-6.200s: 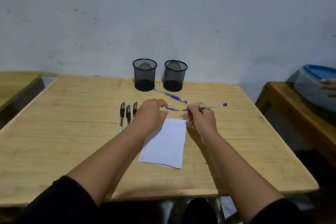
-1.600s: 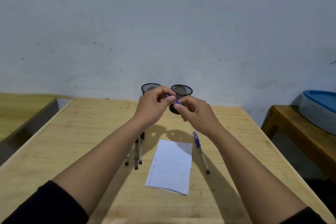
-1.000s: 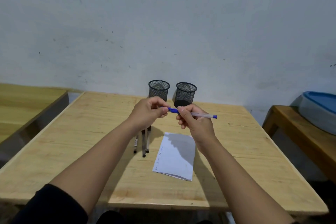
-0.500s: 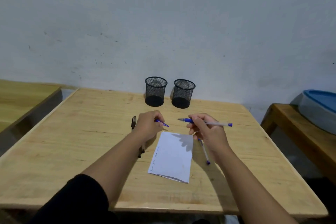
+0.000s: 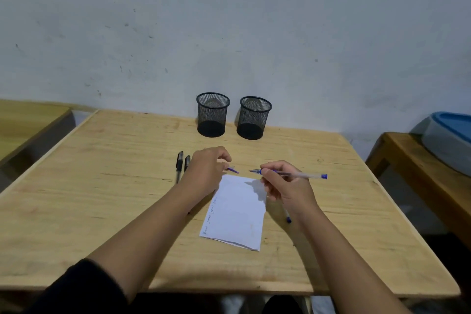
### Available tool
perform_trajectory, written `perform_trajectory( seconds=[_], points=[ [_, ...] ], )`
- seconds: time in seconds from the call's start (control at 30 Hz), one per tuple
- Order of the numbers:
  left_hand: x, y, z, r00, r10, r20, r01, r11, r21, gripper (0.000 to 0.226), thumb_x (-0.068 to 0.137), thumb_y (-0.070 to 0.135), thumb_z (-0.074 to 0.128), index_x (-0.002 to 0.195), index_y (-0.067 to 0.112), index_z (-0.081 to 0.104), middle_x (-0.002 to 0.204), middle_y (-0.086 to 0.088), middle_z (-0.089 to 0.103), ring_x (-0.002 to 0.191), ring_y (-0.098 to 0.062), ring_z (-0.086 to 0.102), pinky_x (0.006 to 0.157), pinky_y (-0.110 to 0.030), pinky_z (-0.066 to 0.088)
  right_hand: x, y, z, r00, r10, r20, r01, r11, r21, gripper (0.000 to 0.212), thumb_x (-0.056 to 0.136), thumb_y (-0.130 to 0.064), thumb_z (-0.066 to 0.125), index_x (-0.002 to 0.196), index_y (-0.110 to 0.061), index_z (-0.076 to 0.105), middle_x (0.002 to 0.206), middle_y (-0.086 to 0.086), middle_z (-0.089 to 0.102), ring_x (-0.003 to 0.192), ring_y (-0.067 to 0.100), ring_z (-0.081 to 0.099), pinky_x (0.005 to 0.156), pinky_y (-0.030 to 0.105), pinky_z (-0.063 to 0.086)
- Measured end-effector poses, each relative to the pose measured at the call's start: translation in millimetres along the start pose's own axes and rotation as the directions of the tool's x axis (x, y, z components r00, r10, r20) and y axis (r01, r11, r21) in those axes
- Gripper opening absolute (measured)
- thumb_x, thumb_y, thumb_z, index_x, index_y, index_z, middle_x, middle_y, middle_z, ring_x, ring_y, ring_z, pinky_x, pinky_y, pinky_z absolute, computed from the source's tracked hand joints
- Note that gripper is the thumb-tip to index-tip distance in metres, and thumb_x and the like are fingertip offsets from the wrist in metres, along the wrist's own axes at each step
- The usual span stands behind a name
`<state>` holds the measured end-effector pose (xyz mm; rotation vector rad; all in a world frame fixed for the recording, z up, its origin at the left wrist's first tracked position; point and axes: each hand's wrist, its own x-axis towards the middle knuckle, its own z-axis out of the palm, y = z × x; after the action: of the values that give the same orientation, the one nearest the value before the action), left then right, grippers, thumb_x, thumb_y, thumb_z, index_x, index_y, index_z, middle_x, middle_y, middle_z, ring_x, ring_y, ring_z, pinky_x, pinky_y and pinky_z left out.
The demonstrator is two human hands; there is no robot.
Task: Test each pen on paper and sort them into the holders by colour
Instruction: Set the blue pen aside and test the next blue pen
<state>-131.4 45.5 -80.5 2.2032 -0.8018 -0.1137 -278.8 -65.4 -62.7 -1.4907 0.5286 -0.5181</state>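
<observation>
My right hand [image 5: 286, 187] grips an uncapped blue pen [image 5: 298, 174], held level with its tip pointing left above the top edge of the white paper [image 5: 237, 214]. My left hand [image 5: 207, 169] pinches the pen's blue cap [image 5: 233, 170] just left of that tip. Scribbles run down the paper's left edge. Another blue pen [image 5: 287, 216] lies right of the paper, mostly hidden under my right wrist. Black pens [image 5: 179, 164] lie left of my left hand, partly hidden by it. Two black mesh holders, left [image 5: 212, 115] and right [image 5: 253, 117], stand at the back.
The wooden table [image 5: 102, 186] ends at a white wall behind the holders. A second wooden surface [image 5: 23, 120] sits to the left. On the right, a bench [image 5: 418, 168] carries a grey tub with a blue lid [image 5: 448, 135].
Both hands came down from in front of the holders to just above the paper. The cap has come off the blue pen: left hand keeps the cap, right hand the pen.
</observation>
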Motion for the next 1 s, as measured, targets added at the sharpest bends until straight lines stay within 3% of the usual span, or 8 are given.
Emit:
perform_trajectory(
  seconds=[0.1, 0.2, 0.33, 0.47, 0.67, 1.0],
  points=[
    [-48.9, -7.1, -9.0, 0.993, 0.101, -0.06, -0.099, 0.995, 0.031, 0.008, 0.087, 0.02, 0.057, 0.092, 0.02, 0.064, 0.093, 0.007, 0.06, 0.088, -0.011, 0.052, 0.073, -0.022, 0.037, 6.5, 6.1, 10.7, 0.999, 0.033, 0.006, -0.032, 0.996, -0.088, 0.01, 0.084, -0.008, 0.063, 0.078, -0.014, 0.067, 0.056, 0.0, 0.055, 0.052, 0.012, 0.043, 0.046, 0.019, 0.036],
    [-92.8, -21.9, -3.7, 0.979, 0.203, -0.013, -0.2, 0.972, 0.121, 0.013, 0.085, 0.025, 0.06, 0.096, 0.019, 0.064, 0.098, 0.007, 0.064, 0.098, -0.014, 0.052, 0.077, -0.019, 0.033, 15.5, 14.3, 26.6, 0.998, 0.053, 0.04, -0.044, 0.981, -0.187, 0.013, 0.083, -0.008, 0.062, 0.076, -0.016, 0.07, 0.051, -0.007, 0.054, 0.05, 0.009, 0.043, 0.049, 0.02, 0.036],
    [-112.1, -23.5, 3.3, 0.973, 0.231, 0.0, -0.228, 0.962, 0.149, 0.025, 0.086, 0.028, 0.06, 0.107, 0.015, 0.063, 0.109, 0.001, 0.065, 0.106, -0.017, 0.052, 0.083, -0.016, 0.03, 26.5, 17.3, 48.8, 0.985, 0.001, 0.175, 0.061, 0.936, -0.348, 0.013, 0.089, -0.018, 0.056, 0.078, -0.018, 0.063, 0.062, -0.002, 0.057, 0.056, 0.007, 0.051, 0.055, 0.019, 0.041],
    [-110.4, -25.0, 4.5, 0.973, 0.232, -0.012, -0.228, 0.962, 0.149, 0.027, 0.086, 0.029, 0.06, 0.108, 0.013, 0.064, 0.109, -0.001, 0.066, 0.107, -0.018, 0.052, 0.082, -0.011, 0.025, 36.7, 24.8, 59.1, 0.968, -0.021, 0.252, 0.144, 0.864, -0.482, 0.015, 0.09, -0.017, 0.052, 0.087, -0.007, 0.062, 0.068, 0.001, 0.059, 0.061, 0.009, 0.052, 0.058, 0.018, 0.042],
    [-110.1, -26.2, 7.0, 0.972, 0.232, -0.034, -0.226, 0.966, 0.129, 0.029, 0.088, 0.03, 0.056, 0.113, 0.015, 0.062, 0.114, 0.002, 0.064, 0.112, -0.011, 0.049, 0.085, -0.009, 0.025, 35.4, 34.9, 58.1, 0.961, -0.08, 0.265, 0.202, 0.857, -0.474, 0.012, 0.087, -0.011, 0.052, 0.083, -0.006, 0.062, 0.065, 0.002, 0.057, 0.058, 0.007, 0.049, 0.051, 0.007, 0.04],
    [-109.7, -26.7, 6.9, 0.972, 0.234, -0.028, -0.229, 0.965, 0.131, 0.029, 0.089, 0.03, 0.056, 0.113, 0.015, 0.062, 0.113, 0.001, 0.064, 0.111, -0.012, 0.048, 0.084, -0.008, 0.024, 33.4, 33.4, 58.4, 0.934, -0.14, 0.328, 0.292, 0.828, -0.478, 0.011, 0.084, -0.005, 0.052, 0.077, -0.004, 0.061, 0.062, -0.001, 0.054, 0.059, 0.008, 0.047, 0.053, 0.007, 0.038]
  ],
)
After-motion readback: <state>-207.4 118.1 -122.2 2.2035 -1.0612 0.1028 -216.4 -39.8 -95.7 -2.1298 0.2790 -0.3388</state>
